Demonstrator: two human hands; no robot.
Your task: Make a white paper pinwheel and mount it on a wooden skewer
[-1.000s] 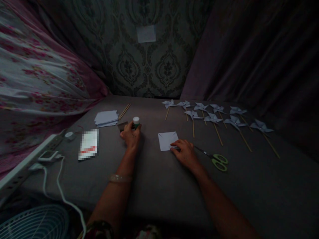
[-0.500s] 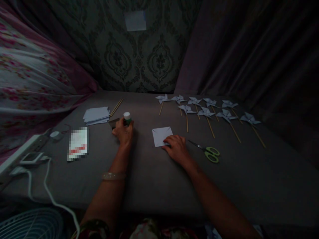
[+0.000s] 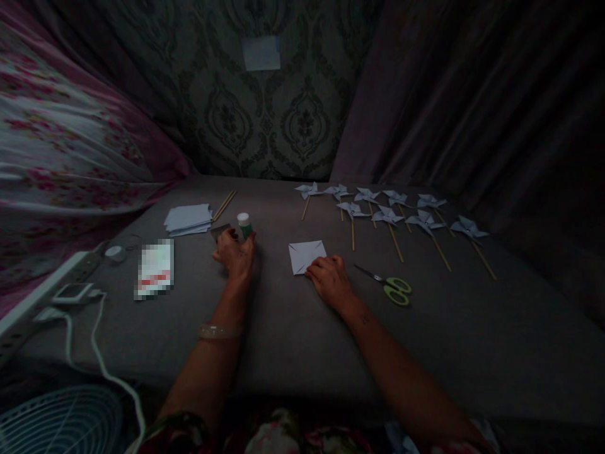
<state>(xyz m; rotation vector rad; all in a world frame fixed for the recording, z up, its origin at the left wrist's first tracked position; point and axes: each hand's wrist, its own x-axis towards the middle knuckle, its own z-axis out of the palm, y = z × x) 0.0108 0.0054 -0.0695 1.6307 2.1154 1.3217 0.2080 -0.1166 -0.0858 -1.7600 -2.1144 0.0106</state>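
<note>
I have the right hand [image 3: 329, 279], fingers bent, on the near right corner of the creased white paper square [image 3: 305, 254], atop the grey table [image 3: 293, 343]; whether it pinches, I cannot tell. The left hand [image 3: 236, 255] curls at the white-capped green cylinder [image 3: 245, 227], its grip unclear to me. Green-handled metal scissors [image 3: 396, 289] lie rightward, white paper pinwheels [image 3: 425, 221] beyond

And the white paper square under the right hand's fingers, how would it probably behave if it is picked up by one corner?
The paper square would probably feel light and rather floppy, since it looks thin and lies flat. The diagonal lines at its corners look like cuts; if so, the flaps may bend separately.
</note>
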